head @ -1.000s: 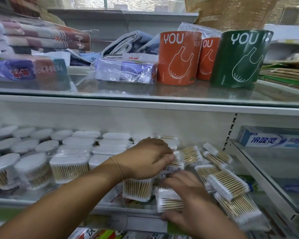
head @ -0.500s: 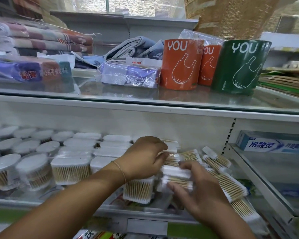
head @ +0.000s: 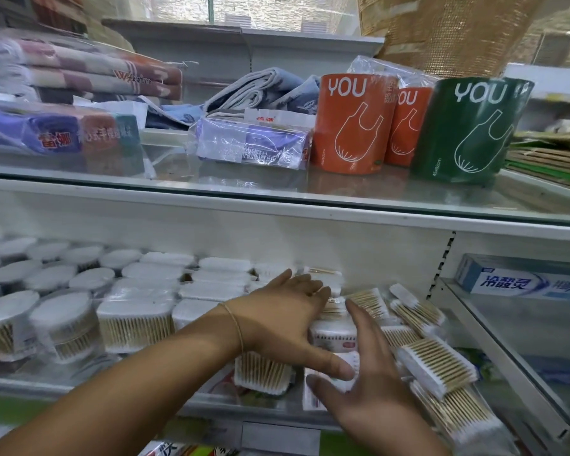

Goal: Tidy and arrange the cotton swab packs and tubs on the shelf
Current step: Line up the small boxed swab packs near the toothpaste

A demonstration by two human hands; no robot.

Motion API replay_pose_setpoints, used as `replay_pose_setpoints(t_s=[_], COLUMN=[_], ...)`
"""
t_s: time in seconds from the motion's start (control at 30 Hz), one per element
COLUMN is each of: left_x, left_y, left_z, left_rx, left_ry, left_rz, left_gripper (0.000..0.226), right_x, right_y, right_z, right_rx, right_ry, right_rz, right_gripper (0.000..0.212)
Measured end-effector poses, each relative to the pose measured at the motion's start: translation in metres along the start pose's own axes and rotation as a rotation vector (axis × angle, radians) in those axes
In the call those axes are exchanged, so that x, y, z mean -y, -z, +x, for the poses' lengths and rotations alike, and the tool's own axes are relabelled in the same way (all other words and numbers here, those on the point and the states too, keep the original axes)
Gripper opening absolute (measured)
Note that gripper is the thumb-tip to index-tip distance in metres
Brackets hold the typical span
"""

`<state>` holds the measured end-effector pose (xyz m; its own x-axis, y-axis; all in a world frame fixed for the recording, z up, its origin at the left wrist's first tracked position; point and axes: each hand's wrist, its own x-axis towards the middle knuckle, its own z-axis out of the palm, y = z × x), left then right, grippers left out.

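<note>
On the lower glass shelf [head: 46,376], round cotton swab tubs [head: 63,319] with white lids fill the left. Rectangular swab packs [head: 134,327] stand in rows in the middle. Loose flat swab packs [head: 436,366] lie scattered at the right. My left hand [head: 283,315] lies flat with straight fingers over a stack of packs [head: 333,335] in the centre. My right hand [head: 372,380] presses the same stack from the right side with straight fingers. One pack [head: 264,373] stands just under my left palm.
The upper glass shelf [head: 277,189] carries orange rolls [head: 349,123] and a green roll [head: 468,130] marked YOU, a clear wrapped pack [head: 250,146] and folded towels [head: 89,74]. A toothpaste box [head: 524,281] sits on the neighbouring shelf at right.
Both hands have uncurled and now lie flat against the centre stack. The pack my right hand was carrying rests in the stack. The view has shifted upward a little.
</note>
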<state>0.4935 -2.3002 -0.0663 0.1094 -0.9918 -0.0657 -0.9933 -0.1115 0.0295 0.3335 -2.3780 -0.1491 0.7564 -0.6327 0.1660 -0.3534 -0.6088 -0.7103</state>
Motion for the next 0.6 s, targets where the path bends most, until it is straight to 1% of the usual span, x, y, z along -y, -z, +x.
replay_pose_setpoints(t_s=[0.07,0.13,0.23,0.3,0.37,0.43,0.5,0.6], left_x=[0.003,0.006,0.009,0.01,0.011,0.011,0.007,0.002], left_y=[0.0,-0.006,-0.013,-0.012,-0.009,-0.007,-0.006,-0.008], left_z=[0.003,0.007,0.011,0.009,0.008,0.008,0.009,0.009], left_rx=[0.002,-0.018,-0.028,-0.031,-0.039,-0.05,-0.068,-0.095], left_ry=[0.011,0.005,-0.008,-0.035,-0.057,-0.066,-0.082,-0.106], left_rz=[-0.015,0.005,0.037,0.041,0.032,0.03,0.048,0.099], left_gripper=[0.114,0.116,0.106,0.108,0.111,0.108,0.107,0.113], right_x=[0.005,0.007,0.007,0.003,0.001,0.0,0.0,0.0], right_y=[-0.005,-0.011,-0.014,-0.012,-0.005,0.003,0.011,0.017], right_z=[0.002,0.007,0.012,0.013,0.013,0.013,0.011,0.003], right_rx=[-0.047,-0.114,-0.147,-0.142,-0.101,-0.08,-0.073,-0.048], right_ry=[-0.039,-0.061,-0.012,0.02,0.001,-0.021,-0.026,-0.042], right_rz=[0.031,0.03,-0.02,-0.091,-0.138,-0.172,-0.184,-0.147], right_gripper=[0.107,0.107,0.104,0.103,0.106,0.11,0.115,0.118])
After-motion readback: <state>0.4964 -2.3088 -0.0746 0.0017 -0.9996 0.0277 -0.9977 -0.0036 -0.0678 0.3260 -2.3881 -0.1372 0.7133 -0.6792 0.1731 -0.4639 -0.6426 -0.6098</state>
